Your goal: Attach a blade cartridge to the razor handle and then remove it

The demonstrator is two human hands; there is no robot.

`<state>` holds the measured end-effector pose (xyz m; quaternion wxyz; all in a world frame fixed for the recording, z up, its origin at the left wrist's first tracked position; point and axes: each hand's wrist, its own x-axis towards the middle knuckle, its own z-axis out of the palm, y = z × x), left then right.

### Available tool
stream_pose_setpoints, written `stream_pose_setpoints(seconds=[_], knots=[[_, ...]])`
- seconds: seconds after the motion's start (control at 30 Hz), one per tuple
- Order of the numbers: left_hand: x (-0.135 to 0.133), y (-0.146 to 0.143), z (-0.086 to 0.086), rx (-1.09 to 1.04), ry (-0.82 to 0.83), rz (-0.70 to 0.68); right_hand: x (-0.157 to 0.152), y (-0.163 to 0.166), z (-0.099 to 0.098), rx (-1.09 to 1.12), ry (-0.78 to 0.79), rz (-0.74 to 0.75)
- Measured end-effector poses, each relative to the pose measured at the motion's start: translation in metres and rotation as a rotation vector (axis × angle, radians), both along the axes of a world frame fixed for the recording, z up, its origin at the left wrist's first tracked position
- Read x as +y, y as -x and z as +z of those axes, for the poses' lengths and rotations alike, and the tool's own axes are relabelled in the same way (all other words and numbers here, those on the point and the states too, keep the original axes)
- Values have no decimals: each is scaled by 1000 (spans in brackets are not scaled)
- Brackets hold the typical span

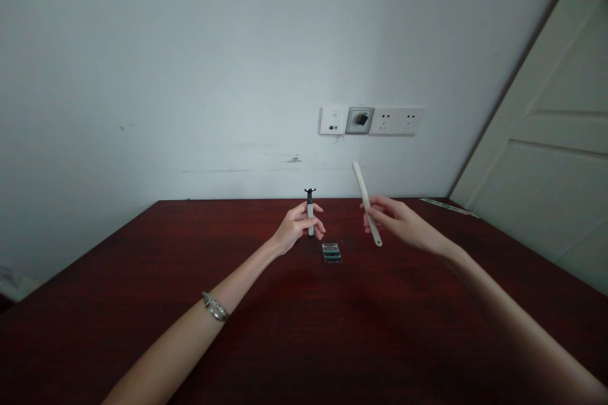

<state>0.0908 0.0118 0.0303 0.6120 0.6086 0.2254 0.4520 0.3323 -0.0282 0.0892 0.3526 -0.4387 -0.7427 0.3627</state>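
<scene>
My left hand [297, 226] is closed round a slim white razor handle [310, 210] held upright, its dark forked head at the top. My right hand [392, 218] grips a long white stick-like piece [365, 199], tilted with its upper end leaning left. Between the two hands, a small clear pack of green razor cartridges [331, 252] lies flat on the dark red wooden table [294, 323]. Both hands hover just above the far part of the table. A metal bracelet [215, 307] sits on my left forearm.
A white wall stands right behind the table, with a row of sockets [371, 121] on it. A pale door [551, 158] is at the right. A thin light strip [446, 205] lies at the table's far right corner.
</scene>
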Motion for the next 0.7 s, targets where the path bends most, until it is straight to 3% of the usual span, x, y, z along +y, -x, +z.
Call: stream_pose_setpoints(seconds=[0.2,0.53,0.7], knots=[[-3,-14,-14,-103,-18,81,-10,-4,15,-67,-145,-2],[-10,-22,-17,10,-199,317,-21,4,18,-380,-352,-18],[-12,-23,-18,17,-256,464,-24,7,17,-415,-425,-13]])
